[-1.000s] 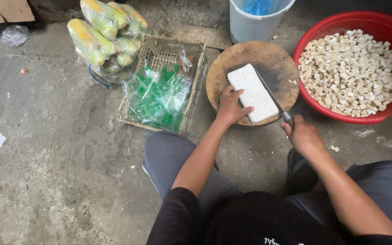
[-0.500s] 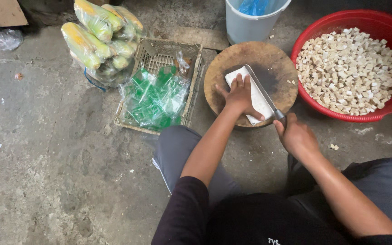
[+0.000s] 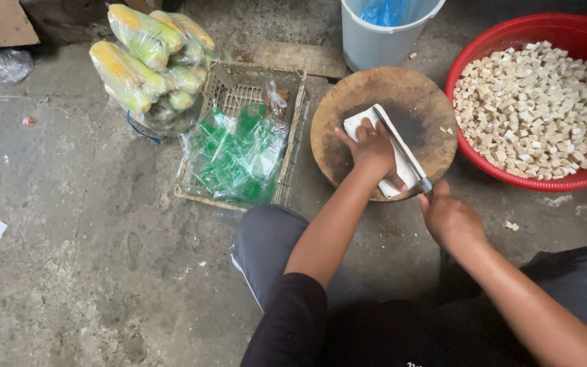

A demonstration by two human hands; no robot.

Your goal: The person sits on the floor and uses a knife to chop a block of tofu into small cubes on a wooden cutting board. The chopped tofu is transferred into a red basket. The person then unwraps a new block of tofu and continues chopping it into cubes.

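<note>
The left hand [image 3: 373, 146] presses flat on the white block [image 3: 402, 160] mid-board [image 3: 348, 102]; the right hand [image 3: 451, 217], its grip closed on the knife [image 3: 402, 146], slices beside those fingers. A slip could nick them. The red basin [image 3: 504, 170] crowds the board's right edge; the floor [image 3: 69, 238] lies open left.

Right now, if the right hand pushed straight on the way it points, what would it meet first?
Probably the white block on the round wooden board: the right hand points along its knife, whose blade already lies on the block beside the left hand.
</note>
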